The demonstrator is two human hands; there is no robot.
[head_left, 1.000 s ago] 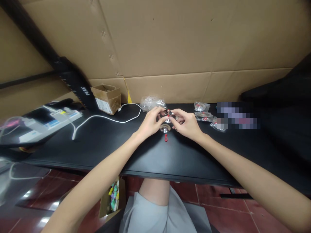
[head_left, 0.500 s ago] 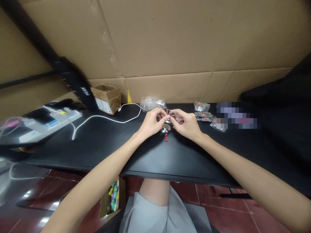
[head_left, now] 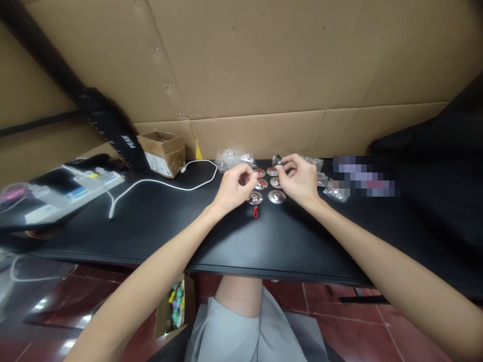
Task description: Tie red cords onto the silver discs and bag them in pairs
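Note:
Between the thumb and fingers of my right hand (head_left: pixel 298 178), a small metal finger cymbal (head_left: pixel 277 160) is held up, tilted, above the far end of the table. My left hand (head_left: pixel 236 186) is closed in a pinch beside the cymbals, and a bit of red cord shows at its fingers. Several shiny cymbals lie in two columns between the hands, among them a near left cymbal (head_left: pixel 254 197) and a near right cymbal (head_left: pixel 276 196). Some of the farther ones have red cord on them. A loose red cord loop (head_left: pixel 255 212) lies just in front of the left column.
Crumpled clear plastic (head_left: pixel 234 160) lies behind my left hand. Bagged pieces (head_left: pixel 337 192) are at the right. An open cardboard box (head_left: pixel 163 153), a white cable (head_left: pixel 162 183) and a power strip (head_left: pixel 81 193) occupy the left side of the black table (head_left: pixel 241 246).
My hands have moved apart from their shared pinch over the cymbals. The right has lifted a cymbal up and away, uncovering the rows; the left has shifted slightly left.

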